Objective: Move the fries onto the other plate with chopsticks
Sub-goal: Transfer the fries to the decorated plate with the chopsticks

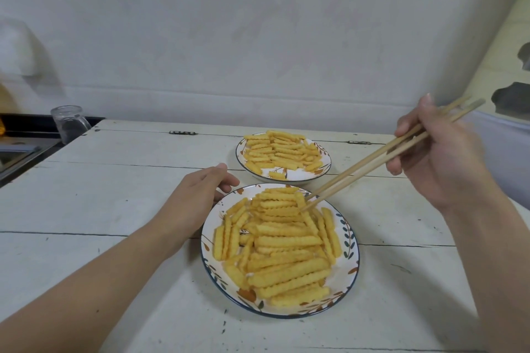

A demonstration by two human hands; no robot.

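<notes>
Two patterned plates stand on the white wooden table, both heaped with crinkle-cut fries. The near plate [350, 246] holds the larger pile of fries [282, 246]. The far plate [323, 170] carries a flatter layer of fries [282, 150]. My right hand [436, 152] grips a pair of wooden chopsticks [372, 162], whose tips reach down into the top of the near pile. My left hand [200, 198] rests at the near plate's upper-left rim, fingers curled along its edge.
An upturned clear glass [70, 123] stands at the table's far left corner, next to a dark sink area [17, 149]. A white wall rises behind the table. Metal hinges [182, 132] lie along the back edge.
</notes>
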